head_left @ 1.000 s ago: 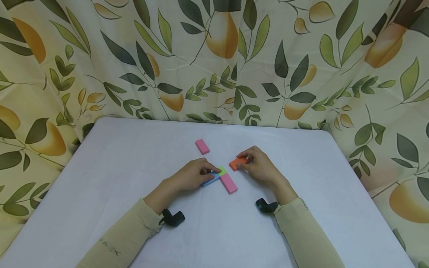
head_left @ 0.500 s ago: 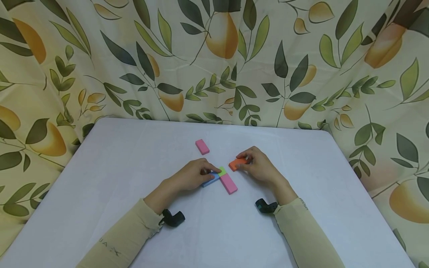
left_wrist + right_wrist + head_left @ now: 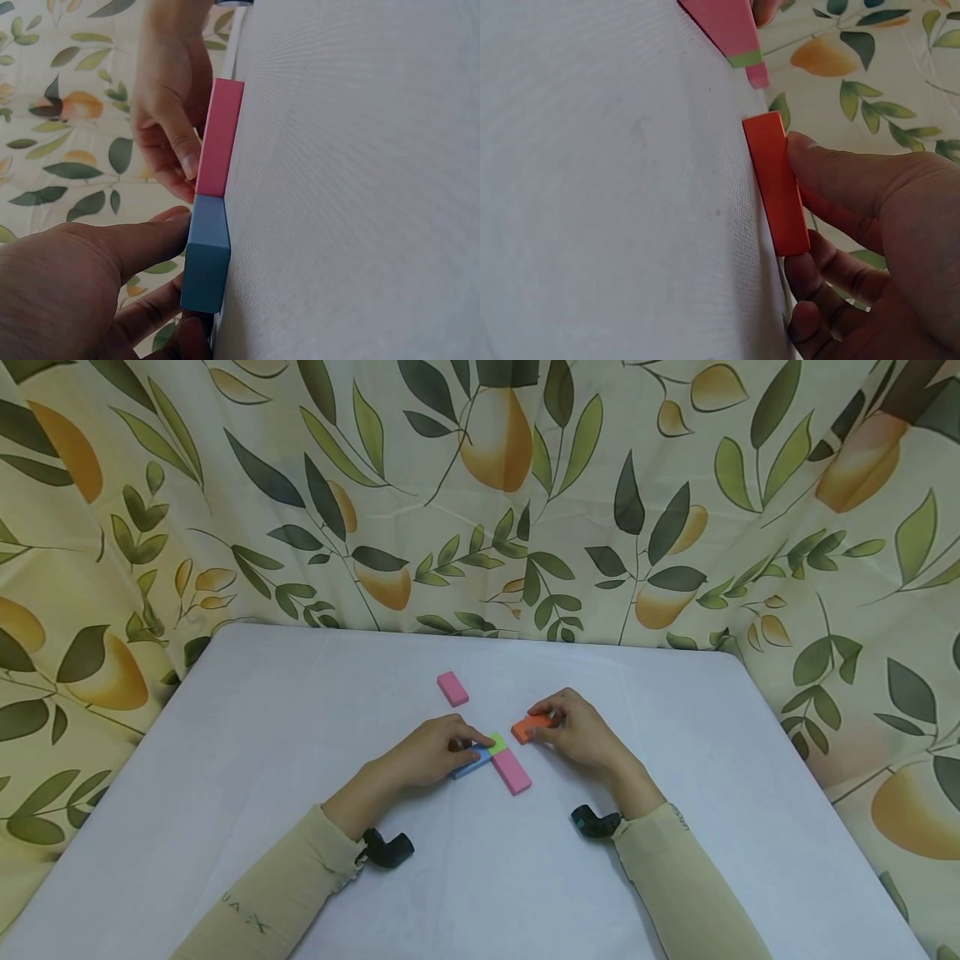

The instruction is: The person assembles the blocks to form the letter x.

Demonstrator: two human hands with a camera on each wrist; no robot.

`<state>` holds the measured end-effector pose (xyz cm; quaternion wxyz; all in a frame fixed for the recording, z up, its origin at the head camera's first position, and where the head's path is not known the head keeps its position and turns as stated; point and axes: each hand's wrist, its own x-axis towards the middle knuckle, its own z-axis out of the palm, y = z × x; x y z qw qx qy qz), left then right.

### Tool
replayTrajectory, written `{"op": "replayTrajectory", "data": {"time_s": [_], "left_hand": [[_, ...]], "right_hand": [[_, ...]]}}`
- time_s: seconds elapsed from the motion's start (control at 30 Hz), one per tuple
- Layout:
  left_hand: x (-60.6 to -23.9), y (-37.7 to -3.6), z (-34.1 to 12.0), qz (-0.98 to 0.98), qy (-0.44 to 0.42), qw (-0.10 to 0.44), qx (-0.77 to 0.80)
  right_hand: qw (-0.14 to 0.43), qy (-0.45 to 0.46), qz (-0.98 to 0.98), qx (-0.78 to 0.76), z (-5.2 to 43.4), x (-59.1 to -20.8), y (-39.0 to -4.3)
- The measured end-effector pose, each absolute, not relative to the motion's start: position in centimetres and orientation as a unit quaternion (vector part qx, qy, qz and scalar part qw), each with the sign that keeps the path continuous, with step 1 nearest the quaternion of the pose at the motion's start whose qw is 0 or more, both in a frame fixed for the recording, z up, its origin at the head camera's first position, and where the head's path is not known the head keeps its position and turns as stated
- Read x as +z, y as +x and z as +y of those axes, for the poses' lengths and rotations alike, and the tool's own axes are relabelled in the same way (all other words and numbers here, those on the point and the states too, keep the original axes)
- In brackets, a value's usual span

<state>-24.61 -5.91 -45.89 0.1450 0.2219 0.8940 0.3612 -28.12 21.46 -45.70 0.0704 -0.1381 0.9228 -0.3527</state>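
Leaf-print curtain [image 3: 480, 485] backs white table [image 3: 262, 735]; left grip [image 3: 423, 752] pinches blue block [image 3: 471, 763], right grip [image 3: 581, 731] orange block [image 3: 529, 727].

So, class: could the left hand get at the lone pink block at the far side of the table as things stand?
Probably yes. The left hand grips the blue block, so it would need to let go first; the table between it and the pink block lies bare.

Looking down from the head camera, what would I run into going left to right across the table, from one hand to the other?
Left hand → blue block → green block → orange block → right hand. The two pink blocks overlap this stretch, so they are left out.
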Motion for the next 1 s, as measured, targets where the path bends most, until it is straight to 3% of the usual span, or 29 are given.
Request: {"op": "replayTrajectory", "data": {"time_s": [1.0], "left_hand": [[-45.67,-24.57,-5.79,0.897,0.216,0.149,0.355]], "right_hand": [[0.081,-0.131,0.924,-0.351,21.13,-45.49,-27.87]]}}
